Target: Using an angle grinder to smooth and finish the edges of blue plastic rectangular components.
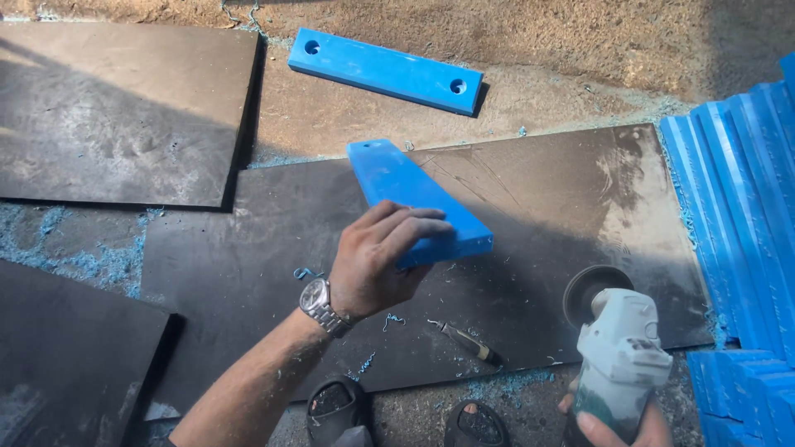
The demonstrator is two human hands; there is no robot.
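My left hand [377, 261], with a wristwatch on the wrist, grips the near end of a blue plastic bar [406, 190] and holds it tilted above a dark sheet [563, 207] on the ground. My right hand [617, 426] holds a pale grey angle grinder [617, 348] at the lower right. Its disc [590, 285] sits just above the dark sheet, to the right of the bar and apart from it. Only my fingertips show around the grinder body.
A second blue bar [385, 70] with two holes lies on the sandy ground behind. A stack of blue bars [737, 199] stands at the right edge. More dark sheets [124, 108] lie at left. A small tool [468, 341] and blue shavings lie near my sandalled feet [476, 424].
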